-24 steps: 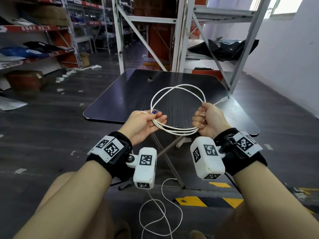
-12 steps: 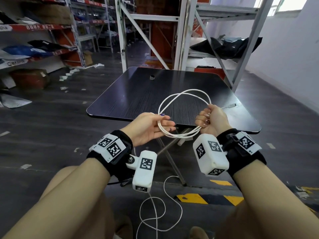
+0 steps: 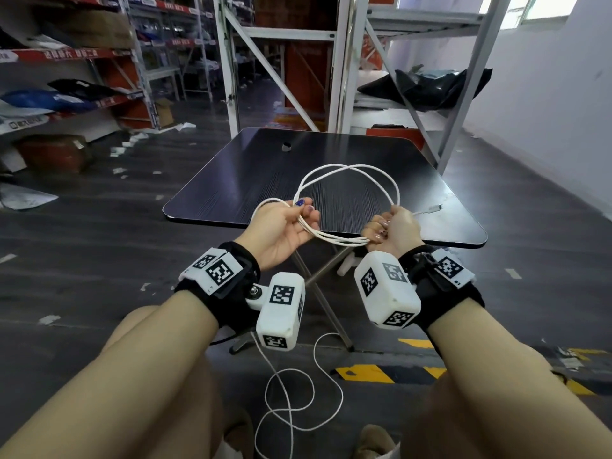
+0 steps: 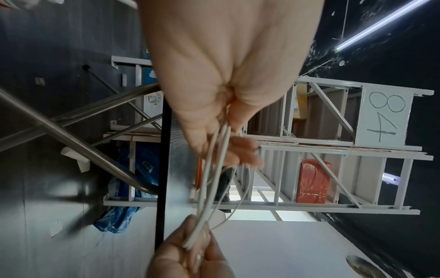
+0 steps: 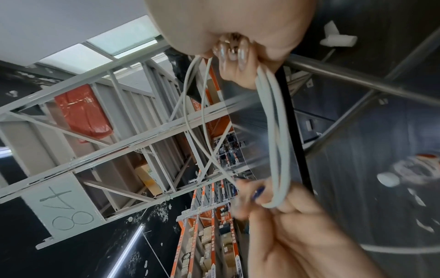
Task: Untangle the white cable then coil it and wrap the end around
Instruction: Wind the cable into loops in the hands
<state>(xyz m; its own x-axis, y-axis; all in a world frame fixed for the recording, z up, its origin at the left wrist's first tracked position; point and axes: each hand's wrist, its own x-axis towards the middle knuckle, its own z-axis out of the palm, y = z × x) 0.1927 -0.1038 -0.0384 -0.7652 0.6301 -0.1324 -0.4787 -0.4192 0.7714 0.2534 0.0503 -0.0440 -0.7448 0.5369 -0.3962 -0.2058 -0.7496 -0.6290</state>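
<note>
Loose tail of white cable (image 3: 299, 385) lies in loops on floor near feet, not yet coiled. Left hand (image 3: 281, 228) pinches strands at coil's left side; right hand (image 3: 392, 231) fist-closed around gathered turns at right. Coil held over near edge of black table (image 3: 265, 167); connector (image 3: 433, 208) sticks out right. Judgement: several turns made, untangling seemingly done; remaining tail and end-wrap left.

Warehouse rm, dark grey floor (image 3: 99, 246) w/ paper scraps, yellow/black hazard stripe (image 3: 381, 372) lower right. Black square surface (image 3: 331, 150) mid-frame on crossed metal legs. White steel racking (image 3: 344, 61) behind it, black bags (image 3: 427, 87) on its shelf. Red-edged shelves (image 3: 66, 54) upper left w/ boxes + parcels. White wall (image 3: 546, 111) right, bright window (image 3: 536, 8) top right. Ceiling tube light (image 4: 381, 24) in left wrist view.
</note>
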